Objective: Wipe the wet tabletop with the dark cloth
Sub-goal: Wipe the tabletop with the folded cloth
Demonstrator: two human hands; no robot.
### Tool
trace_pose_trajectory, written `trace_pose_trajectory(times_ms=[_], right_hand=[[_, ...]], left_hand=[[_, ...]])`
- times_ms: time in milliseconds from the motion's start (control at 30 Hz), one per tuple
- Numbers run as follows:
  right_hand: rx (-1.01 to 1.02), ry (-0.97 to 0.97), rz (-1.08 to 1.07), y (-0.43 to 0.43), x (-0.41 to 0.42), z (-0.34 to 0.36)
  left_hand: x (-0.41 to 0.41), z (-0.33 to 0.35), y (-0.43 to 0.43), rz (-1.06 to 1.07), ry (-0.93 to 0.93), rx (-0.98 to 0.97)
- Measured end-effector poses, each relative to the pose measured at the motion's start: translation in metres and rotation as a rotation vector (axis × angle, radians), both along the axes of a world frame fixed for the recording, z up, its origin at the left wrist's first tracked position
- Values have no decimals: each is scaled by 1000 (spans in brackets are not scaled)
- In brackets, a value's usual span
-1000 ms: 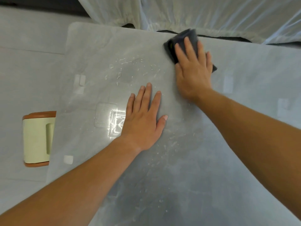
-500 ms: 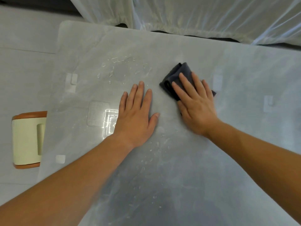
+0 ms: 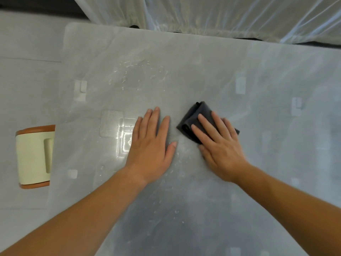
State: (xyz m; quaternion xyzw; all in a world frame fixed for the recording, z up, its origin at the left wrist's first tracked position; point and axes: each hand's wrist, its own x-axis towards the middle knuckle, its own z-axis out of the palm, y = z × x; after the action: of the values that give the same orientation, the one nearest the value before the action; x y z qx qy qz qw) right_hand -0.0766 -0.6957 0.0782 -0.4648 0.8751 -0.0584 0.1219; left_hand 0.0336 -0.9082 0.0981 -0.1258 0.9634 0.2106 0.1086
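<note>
The right hand [image 3: 221,150] is pressing flat on the cloth [image 3: 194,116], fingers straight and spread rather than curling round it. The cloth is lying folded on the tabletop [image 3: 203,74], just beside the left hand [image 3: 151,143], which is resting palm down, holding nothing. The cloth is looking soft, light and limp, likely to bunch on the wet top, so I'd be pressing a broad palm over its middle. Droplets [image 3: 132,71] are sitting farther off

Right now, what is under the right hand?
The right hand presses flat on a folded dark cloth lying on the tabletop. The cloth's far corner and sides show beyond the fingers; its middle, and the tabletop beneath it, are covered.
</note>
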Motion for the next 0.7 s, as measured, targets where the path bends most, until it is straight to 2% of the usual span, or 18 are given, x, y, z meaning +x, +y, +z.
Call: trace_pose_trajectory(times_ms=[67, 200, 267, 433, 500, 533, 633, 700], right_hand=[[14, 14, 14, 3, -20, 0], [-32, -1, -506, -30, -41, -5], [-52, 7, -588, -45, -16, -8], [-6, 8, -80, -6, 59, -3], [22, -12, -34, 5, 45, -1], [24, -12, -102, 2, 35, 0], [-23, -29, -491, -25, 12, 0], [-53, -23, -628, -42, 24, -3]], left_hand=[[13, 0, 0, -21, -18, -22], [20, -6, -3, -37, -8, -27], [19, -8, -3, -37, 3, -9], [32, -6, -6, -16, 23, 31], [44, -4, -8, -24, 12, 16], [49, -3, -8, -31, 7, 8], [63, -2, -7, -52, -8, -13], [68, 0, -5, -57, -11, -14]])
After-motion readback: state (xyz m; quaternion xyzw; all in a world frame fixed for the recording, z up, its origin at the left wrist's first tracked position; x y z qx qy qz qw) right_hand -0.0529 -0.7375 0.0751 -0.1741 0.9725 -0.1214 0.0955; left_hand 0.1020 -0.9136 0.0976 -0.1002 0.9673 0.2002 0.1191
